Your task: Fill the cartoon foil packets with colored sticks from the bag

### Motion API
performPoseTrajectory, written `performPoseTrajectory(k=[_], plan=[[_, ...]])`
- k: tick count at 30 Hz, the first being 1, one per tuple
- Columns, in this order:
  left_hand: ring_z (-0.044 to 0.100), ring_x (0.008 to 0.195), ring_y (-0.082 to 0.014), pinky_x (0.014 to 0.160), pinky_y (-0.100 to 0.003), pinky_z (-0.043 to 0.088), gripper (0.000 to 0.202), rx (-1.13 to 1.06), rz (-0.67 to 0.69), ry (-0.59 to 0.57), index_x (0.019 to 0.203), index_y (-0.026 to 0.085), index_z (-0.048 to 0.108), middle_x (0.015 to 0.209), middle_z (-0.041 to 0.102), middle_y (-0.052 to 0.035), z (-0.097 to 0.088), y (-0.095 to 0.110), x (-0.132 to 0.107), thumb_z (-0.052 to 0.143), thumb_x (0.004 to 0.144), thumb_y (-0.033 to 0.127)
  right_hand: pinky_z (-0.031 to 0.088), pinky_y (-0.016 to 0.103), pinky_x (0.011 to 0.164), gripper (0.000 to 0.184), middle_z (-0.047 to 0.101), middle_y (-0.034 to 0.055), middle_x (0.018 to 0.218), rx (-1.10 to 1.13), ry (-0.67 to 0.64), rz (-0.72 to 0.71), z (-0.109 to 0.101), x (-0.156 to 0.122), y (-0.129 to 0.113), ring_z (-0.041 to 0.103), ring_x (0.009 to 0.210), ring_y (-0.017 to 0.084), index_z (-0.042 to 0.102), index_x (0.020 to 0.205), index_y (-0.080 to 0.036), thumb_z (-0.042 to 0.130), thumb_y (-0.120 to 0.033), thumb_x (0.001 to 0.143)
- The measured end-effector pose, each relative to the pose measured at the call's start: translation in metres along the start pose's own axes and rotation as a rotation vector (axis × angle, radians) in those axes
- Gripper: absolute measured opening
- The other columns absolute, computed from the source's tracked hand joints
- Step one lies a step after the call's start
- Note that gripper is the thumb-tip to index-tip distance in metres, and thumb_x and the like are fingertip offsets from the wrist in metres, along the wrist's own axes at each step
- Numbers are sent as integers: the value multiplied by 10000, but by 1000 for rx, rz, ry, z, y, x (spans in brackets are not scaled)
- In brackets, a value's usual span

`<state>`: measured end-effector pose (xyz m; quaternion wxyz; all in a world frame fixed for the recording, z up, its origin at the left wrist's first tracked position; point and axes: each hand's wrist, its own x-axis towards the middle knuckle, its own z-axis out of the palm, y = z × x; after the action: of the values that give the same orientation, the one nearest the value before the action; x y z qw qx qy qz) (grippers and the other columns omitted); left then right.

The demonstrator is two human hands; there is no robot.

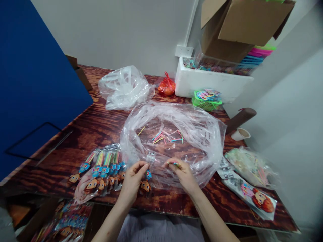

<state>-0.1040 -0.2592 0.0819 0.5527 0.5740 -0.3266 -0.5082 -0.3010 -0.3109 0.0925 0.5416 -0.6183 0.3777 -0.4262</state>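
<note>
I'm seeing both hands working at lower centre of the frame. Left hand (133, 179) is pinching the mouth of a small clear sleeve (150, 158) between thumb and forefinger, with its cartoon card (145, 185) hanging below. Right hand (183, 173) is pinching a stick bundle (174, 163), fingertips pressed together, just beside that mouth. I'm reading this as the fill step. The next move is calling for an open mouth and lined-up stick ends. Loose sticks (161, 137) are lying in the big clear bag (174, 134) behind, and filled packs (103, 168) are sitting lower left.

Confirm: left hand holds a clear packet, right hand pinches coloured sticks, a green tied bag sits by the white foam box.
Not right: the head view shows the tied bag by the white foam box is red; the rest stands.
</note>
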Motion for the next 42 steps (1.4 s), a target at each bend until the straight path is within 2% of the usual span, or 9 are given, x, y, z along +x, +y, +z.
performPoseTrajectory(k=[18, 26, 38, 42], plan=[[483, 737, -126, 688, -201, 379, 251, 9, -4, 6, 777, 157, 656, 747, 569, 11, -3, -8, 1, 714, 752, 401, 476, 273, 814, 122, 716, 10, 847, 68, 1, 17, 6, -5, 8, 651, 846, 169, 721, 858, -241, 609, -279, 889], [489, 714, -125, 675, -212, 387, 254, 17, -3, 5, 789, 159, 656, 737, 576, 11, -4, -8, 2, 710, 756, 405, 463, 290, 829, 129, 720, 15, 872, 64, -5, 17, 7, -5, 11, 652, 862, 174, 722, 879, -239, 610, -301, 897], [517, 671, -133, 628, -218, 421, 289, 5, -11, 36, 789, 157, 671, 710, 602, 3, 0, -3, 1, 741, 705, 425, 465, 288, 814, 135, 727, 17, 848, 113, -26, 3, 8, -4, 13, 661, 845, 176, 713, 903, -233, 602, -310, 900], [546, 710, -151, 665, -237, 449, 282, 52, 16, 37, 785, 158, 687, 737, 630, -12, -2, -5, 0, 723, 721, 431, 460, 288, 814, 132, 726, 17, 864, 91, -5, 19, 8, -7, 13, 653, 855, 177, 718, 887, -239, 606, -308, 897]])
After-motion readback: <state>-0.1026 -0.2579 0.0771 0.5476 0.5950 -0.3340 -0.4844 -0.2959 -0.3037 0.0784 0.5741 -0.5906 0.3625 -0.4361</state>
